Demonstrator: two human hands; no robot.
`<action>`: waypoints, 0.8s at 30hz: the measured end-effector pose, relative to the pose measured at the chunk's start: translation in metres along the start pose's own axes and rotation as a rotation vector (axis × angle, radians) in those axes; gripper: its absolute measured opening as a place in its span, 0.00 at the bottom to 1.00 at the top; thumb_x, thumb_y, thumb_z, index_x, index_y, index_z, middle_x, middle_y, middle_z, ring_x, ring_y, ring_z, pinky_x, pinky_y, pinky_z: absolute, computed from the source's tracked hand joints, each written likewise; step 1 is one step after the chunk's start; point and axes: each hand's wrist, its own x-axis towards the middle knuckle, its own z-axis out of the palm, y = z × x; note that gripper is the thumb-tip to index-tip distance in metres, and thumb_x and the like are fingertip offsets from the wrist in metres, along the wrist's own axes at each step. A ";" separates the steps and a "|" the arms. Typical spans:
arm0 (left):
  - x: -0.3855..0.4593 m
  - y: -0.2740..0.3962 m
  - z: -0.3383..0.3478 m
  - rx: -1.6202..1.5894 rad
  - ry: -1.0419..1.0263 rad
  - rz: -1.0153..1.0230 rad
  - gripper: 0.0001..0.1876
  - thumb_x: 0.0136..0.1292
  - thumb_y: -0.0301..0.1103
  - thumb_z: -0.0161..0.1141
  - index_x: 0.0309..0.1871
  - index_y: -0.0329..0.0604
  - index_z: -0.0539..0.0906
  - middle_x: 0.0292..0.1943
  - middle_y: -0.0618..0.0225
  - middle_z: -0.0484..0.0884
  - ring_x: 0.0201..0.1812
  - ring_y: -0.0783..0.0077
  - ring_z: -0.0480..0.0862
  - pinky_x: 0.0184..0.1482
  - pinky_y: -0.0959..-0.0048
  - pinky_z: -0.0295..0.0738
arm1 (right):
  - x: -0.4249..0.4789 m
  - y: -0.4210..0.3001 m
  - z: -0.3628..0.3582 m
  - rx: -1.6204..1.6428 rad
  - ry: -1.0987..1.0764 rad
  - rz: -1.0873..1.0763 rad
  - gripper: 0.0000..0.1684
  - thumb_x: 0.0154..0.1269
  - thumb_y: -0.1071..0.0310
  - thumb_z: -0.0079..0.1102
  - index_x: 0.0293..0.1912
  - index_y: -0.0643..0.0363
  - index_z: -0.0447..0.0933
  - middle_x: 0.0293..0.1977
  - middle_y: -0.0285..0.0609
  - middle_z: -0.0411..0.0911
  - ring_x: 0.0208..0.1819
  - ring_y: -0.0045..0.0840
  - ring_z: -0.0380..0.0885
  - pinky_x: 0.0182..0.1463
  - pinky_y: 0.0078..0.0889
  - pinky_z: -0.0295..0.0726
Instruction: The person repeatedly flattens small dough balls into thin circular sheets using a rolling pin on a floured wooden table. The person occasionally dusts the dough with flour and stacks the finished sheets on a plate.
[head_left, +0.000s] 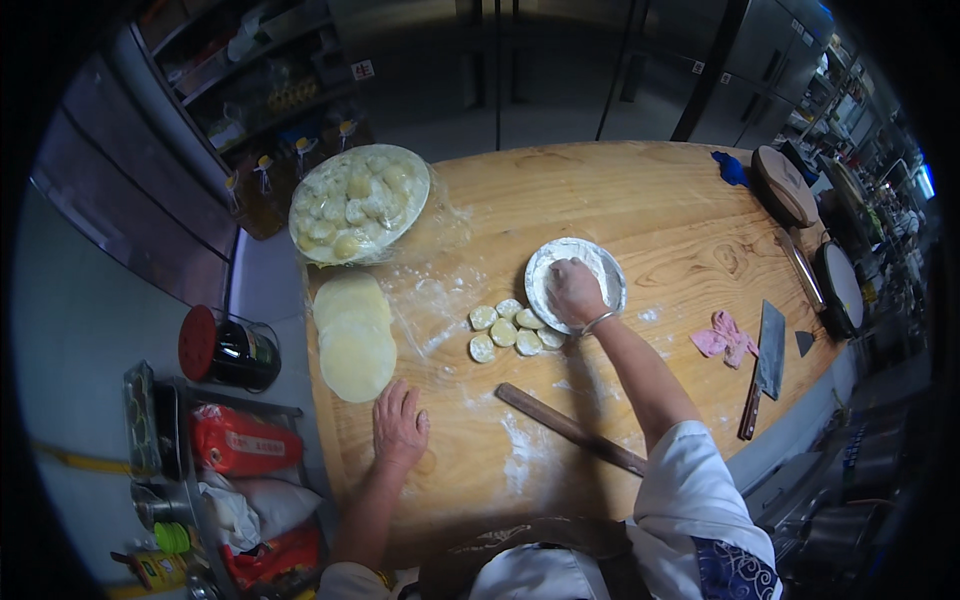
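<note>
My right hand (577, 291) reaches down into a round metal bowl (619, 289) of white flour (596, 259). Its fingers are curled and partly hidden, so whether they grip flour is unclear. My left hand (401, 424) lies palm down on the wooden worktop, fingers a little apart and holding nothing. Just beyond its fingertips are overlapping thin round dough sheets (358, 360). Several small flattened dough pieces (503, 332), dusted with flour, lie beside the bowl on its near left. Between my forearms a dark wooden rolling pin (562, 424) lies at a slant, its near end by my right sleeve.
A plastic-covered tray of dough balls (360, 202) stands at the far left corner. On the right lie a cleaver (768, 356), a pink cloth (724, 340) and a round pan-like appliance (838, 289). A shelf with red packages (246, 440) stands left of the wooden worktop (540, 176).
</note>
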 end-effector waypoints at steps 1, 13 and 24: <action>-0.001 0.000 0.000 0.000 -0.004 -0.006 0.25 0.54 0.33 0.62 0.57 0.39 0.73 0.61 0.51 0.69 0.64 0.48 0.65 0.66 0.51 0.59 | 0.001 0.002 -0.010 0.170 -0.045 0.067 0.16 0.56 0.69 0.56 0.46 0.61 0.76 0.40 0.55 0.78 0.43 0.47 0.77 0.45 0.45 0.78; -0.002 0.000 0.003 -0.015 -0.011 -0.035 0.25 0.53 0.32 0.61 0.57 0.38 0.74 0.61 0.50 0.69 0.65 0.48 0.65 0.67 0.51 0.58 | -0.014 0.042 -0.022 -0.330 -0.188 -0.304 0.18 0.50 0.65 0.61 0.45 0.52 0.77 0.39 0.44 0.77 0.42 0.42 0.74 0.50 0.40 0.73; -0.010 -0.010 0.011 -0.060 0.017 -0.024 0.24 0.53 0.30 0.61 0.55 0.34 0.74 0.61 0.48 0.69 0.65 0.46 0.65 0.68 0.49 0.57 | -0.097 -0.077 -0.025 0.272 -0.395 -0.123 0.21 0.52 0.58 0.64 0.43 0.60 0.77 0.40 0.52 0.76 0.43 0.41 0.76 0.50 0.43 0.74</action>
